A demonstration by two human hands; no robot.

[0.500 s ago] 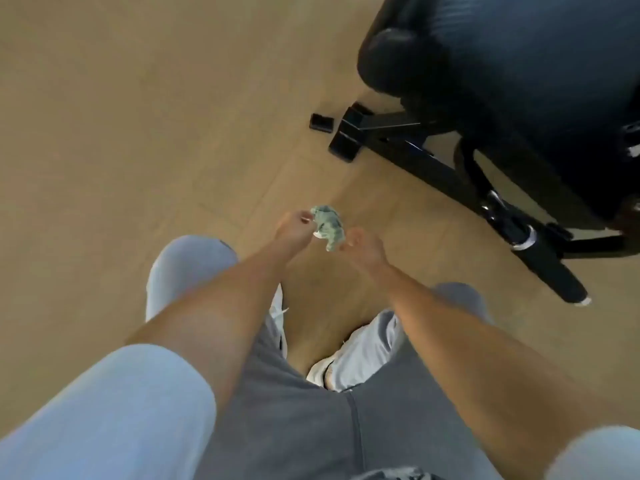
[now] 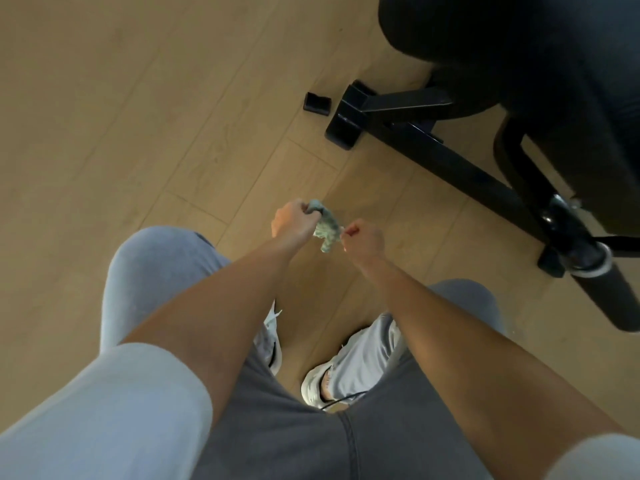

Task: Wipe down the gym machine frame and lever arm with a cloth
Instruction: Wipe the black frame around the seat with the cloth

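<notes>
The left hand (image 2: 294,220) grips one end of the crumpled green cloth (image 2: 327,230), and the right hand (image 2: 363,237) pinches the other end. The black frame bar (image 2: 450,164) lies on the floor ahead and right of the right hand, well apart from it. It slants from far-left to near-right, so the right hand is the nearer one.

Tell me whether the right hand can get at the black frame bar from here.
Probably, with a forward lean. The right hand pinches the cloth with the left hand, and only wooden floor shows between it and the frame bar.
</notes>
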